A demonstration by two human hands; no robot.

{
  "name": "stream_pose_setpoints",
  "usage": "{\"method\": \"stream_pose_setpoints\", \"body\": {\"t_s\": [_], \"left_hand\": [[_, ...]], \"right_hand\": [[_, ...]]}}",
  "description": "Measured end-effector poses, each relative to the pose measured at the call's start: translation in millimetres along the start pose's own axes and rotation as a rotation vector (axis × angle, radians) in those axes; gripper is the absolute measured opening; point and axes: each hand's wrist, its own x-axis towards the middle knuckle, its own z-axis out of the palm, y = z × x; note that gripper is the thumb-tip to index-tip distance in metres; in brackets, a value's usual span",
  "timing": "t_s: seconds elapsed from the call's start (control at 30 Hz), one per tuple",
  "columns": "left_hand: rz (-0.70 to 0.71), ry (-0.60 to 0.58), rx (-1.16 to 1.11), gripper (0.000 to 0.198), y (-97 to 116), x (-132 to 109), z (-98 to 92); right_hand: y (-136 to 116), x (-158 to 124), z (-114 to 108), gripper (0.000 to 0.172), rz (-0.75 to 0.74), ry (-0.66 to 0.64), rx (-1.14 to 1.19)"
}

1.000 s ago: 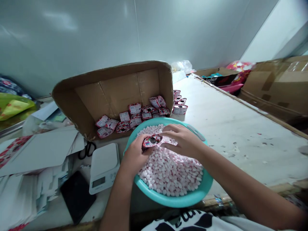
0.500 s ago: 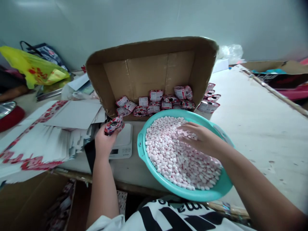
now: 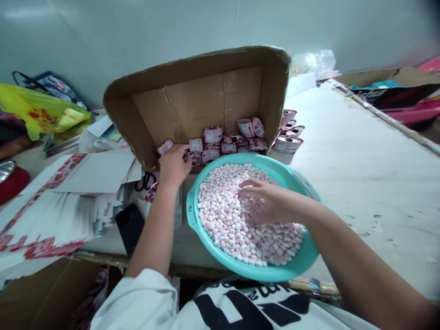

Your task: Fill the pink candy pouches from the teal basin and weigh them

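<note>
My left hand [image 3: 174,166] reaches into the tipped cardboard box [image 3: 192,98]. Its fingers curl down over one of the small red-and-pink packets [image 3: 212,135] that lie in a row along the box floor. My right hand [image 3: 266,201] is in the teal basin [image 3: 275,272], which is full of pink-and-white candies [image 3: 223,215]. The fingers are cupped around a scoop of candies. Another packet [image 3: 151,192] lies beside the white scale [image 3: 178,208], which my left forearm mostly hides.
Open round packets [image 3: 288,140] stand right of the box. Flat printed carton blanks [image 3: 51,206], scissors [image 3: 145,181] and a dark phone [image 3: 129,227] lie to the left. A yellow bag [image 3: 41,112] sits at the far left. Cardboard boxes [image 3: 388,85] line the far right.
My left hand carried a packet from the basin to the scale, let it go there, then moved up into the box. My right hand stayed in the candies and cupped them.
</note>
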Motion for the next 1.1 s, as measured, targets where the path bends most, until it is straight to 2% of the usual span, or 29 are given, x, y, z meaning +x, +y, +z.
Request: {"method": "stream_pose_setpoints", "body": {"t_s": [0.1,0.23,0.3,0.4,0.5,0.57,0.63,0.67,0.7,0.77,0.83,0.93,1.03,1.1], "left_hand": [[0.017,-0.224,0.057,0.053,15.4,44.7,24.3],[0.037,-0.446,0.116,0.049,8.6,77.5,46.6],[0.063,-0.505,0.153,0.057,3.1,86.3,49.1],[0.090,-0.508,0.192,0.069,0.2,89.8,40.8],[0.058,-0.412,0.208,0.061,4.7,80.2,18.7],[-0.036,-0.220,0.134,0.060,11.9,66.8,1.6],[-0.189,0.125,-0.179,0.065,22.9,47.3,-10.2],[-0.225,0.247,-0.378,0.070,30.0,35.5,-12.6],[-0.211,0.312,-0.590,0.074,38.1,22.7,-12.7],[-0.081,0.295,-0.929,0.081,56.5,-3.3,-7.7],[-0.014,0.168,-1.081,0.076,74.3,-25.2,-0.2],[-0.015,-0.049,-1.139,0.065,89.7,-43.2,7.9],[0.006,-0.206,-1.117,0.065,89.8,-47.8,11.9],[0.002,-0.271,-1.052,0.070,86.9,-48.6,13.1]], "right_hand": [[-3.0,-5.0,-1.5,0.070,-0.029,-0.001,-0.019],[-8.5,-9.9,-0.9,0.064,0.023,-0.003,-0.052],[-11.1,-10.6,-1.9,0.063,0.049,-0.014,-0.082],[-13.6,-12.0,-5.8,0.057,0.088,-0.058,-0.099],[-11.9,-15.2,-8.5,0.048,0.088,-0.057,-0.074],[-8.7,-17.2,-8.6,0.044,0.067,-0.026,-0.057],[-4.9,-18.4,-8.1,0.040,0.047,0.008,-0.039],[-3.1,-18.6,-8.0,0.037,0.044,0.027,-0.027],[-1.4,-18.5,-7.9,0.033,0.046,0.047,-0.014],[1.0,-18.1,-7.9,0.027,0.060,0.101,0.018],[1.3,-17.4,-8.1,0.022,0.070,0.160,0.049],[-3.7,-16.8,-8.2,0.015,0.069,0.255,0.139],[-14.4,-16.2,-9.1,0.013,0.099,0.329,0.232],[-22.3,-15.1,-11.5,0.013,0.090,0.350,0.251]]}}
